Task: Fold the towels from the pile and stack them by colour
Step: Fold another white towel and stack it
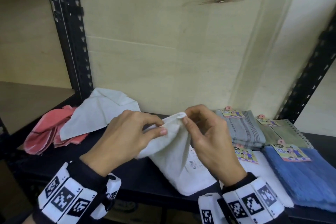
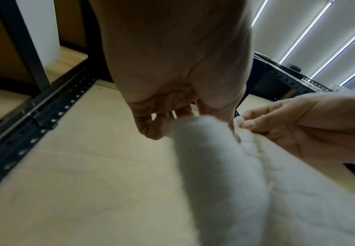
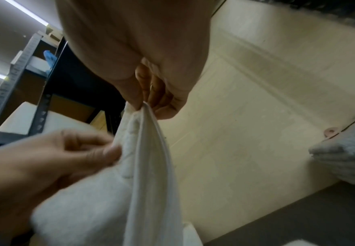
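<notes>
A white towel [image 1: 174,152] hangs between both hands above the dark shelf [image 1: 138,174], its lower end resting on the shelf. My left hand [image 1: 131,132] pinches its upper edge from the left. My right hand [image 1: 201,132] pinches a corner at the top. The wrist views show the same towel [image 2: 218,166] [image 3: 149,166], pinched by the left hand [image 2: 172,119] and by the right hand [image 3: 151,99]. The pile at the back left holds a crumpled white towel [image 1: 101,112] lying over a pink one [image 1: 47,132].
Folded towels lie at the right: a grey striped one [image 1: 243,129], a green one [image 1: 283,132], a blue one [image 1: 305,174] and a white one [image 1: 258,167] under my right wrist, several with card labels. Black shelf posts [image 1: 72,32] stand at both sides, a plywood back panel [image 1: 163,51] behind.
</notes>
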